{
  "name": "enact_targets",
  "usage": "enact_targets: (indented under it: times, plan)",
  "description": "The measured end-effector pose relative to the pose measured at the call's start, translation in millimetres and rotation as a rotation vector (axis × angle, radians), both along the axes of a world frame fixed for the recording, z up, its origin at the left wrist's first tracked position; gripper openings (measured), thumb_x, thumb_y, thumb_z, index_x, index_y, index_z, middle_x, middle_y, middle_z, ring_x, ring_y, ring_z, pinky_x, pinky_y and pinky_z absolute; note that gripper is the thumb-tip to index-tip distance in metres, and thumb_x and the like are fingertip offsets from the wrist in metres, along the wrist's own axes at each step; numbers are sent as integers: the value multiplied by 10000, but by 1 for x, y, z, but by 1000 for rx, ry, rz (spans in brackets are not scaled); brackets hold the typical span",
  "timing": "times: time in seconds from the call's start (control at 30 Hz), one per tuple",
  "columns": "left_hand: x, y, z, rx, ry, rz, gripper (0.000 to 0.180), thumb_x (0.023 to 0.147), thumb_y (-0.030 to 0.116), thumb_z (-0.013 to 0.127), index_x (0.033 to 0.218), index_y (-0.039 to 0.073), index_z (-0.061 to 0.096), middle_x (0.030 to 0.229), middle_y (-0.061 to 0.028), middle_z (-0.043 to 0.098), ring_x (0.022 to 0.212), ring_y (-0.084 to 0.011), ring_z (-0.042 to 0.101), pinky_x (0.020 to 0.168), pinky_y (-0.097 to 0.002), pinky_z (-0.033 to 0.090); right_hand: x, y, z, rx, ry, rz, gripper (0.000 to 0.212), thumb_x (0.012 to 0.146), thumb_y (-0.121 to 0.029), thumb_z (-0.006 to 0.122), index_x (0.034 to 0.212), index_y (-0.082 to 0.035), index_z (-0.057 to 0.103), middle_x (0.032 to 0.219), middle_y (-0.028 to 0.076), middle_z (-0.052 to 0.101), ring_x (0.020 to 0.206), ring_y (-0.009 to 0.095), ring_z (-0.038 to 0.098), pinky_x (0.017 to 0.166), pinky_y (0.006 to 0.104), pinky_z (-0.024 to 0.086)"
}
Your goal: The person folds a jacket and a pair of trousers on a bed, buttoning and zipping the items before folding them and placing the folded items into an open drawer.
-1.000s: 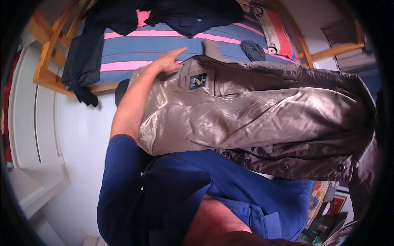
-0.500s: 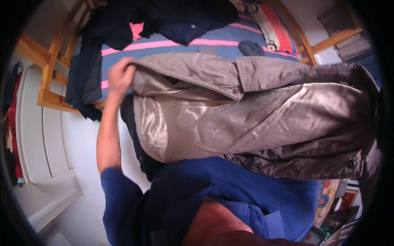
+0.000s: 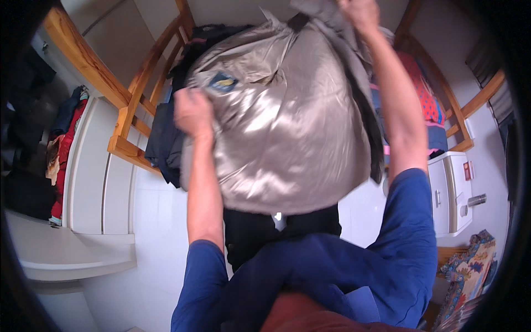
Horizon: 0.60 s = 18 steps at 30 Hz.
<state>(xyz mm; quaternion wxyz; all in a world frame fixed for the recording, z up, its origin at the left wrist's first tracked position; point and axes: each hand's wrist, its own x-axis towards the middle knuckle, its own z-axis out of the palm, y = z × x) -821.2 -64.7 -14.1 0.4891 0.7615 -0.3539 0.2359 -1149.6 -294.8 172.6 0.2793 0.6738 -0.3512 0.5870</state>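
A taupe jacket hangs spread out in front of me, its shiny satin lining toward me and its collar end at the top. A dark blue label patch shows on the lining at upper left. My right hand is raised high at the far right and closed on the jacket's upper part; the picture's top rim cuts off some of it. At the jacket's left edge my left hand is closed on the cloth, a little smeared by motion. Below the hem my dark trousers show.
Behind the jacket stands a wooden-framed bed with dark clothes over its left end. A white cabinet holds a metal cup at right. An open wardrobe with hanging clothes is at left.
The jacket has swung from lying sideways across my front to hanging upright before me, lining toward me. My right hand has come into view at upper right; my left hand has moved right and lower.
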Motion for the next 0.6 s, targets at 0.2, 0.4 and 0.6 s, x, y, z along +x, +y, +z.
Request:
enact_targets:
  times: [0.2, 0.4, 0.6]
  plan:
    - [-10, 9, -165, 797, 171, -594, 753, 841, 404, 697, 1429, 4, 448, 1347, -270, 562, 1234, -420, 552, 1032, -455, 450, -51, 100, -268, 770, 334, 82, 318, 837, -157, 649, 1146, -81, 646, 1158, 182, 604, 1081, 385, 590, 932, 459, 493]
    - [34, 46, -217, 848, 560, -471, 866, 832, 515, 712, 1431, -49, 443, 1378, -249, 563, 1257, -363, 566, 1022, -421, 459, -228, 150, -406, 1281, 213, -396, 396, 820, -162, 700, 1194, -55, 625, 1151, 239, 619, 1052, 420, 612, 927, 482, 494]
    - [17, 74, -189, 952, 1198, -633, 562, 924, 388, 681, 1303, -16, 587, 1316, -155, 615, 1164, -259, 602, 996, -360, 452, -246, 165, -414, 1170, 265, -300, 555, 758, -83, 720, 1286, -134, 558, 1371, 171, 484, 1269, 386, 484, 1024, 452, 461]
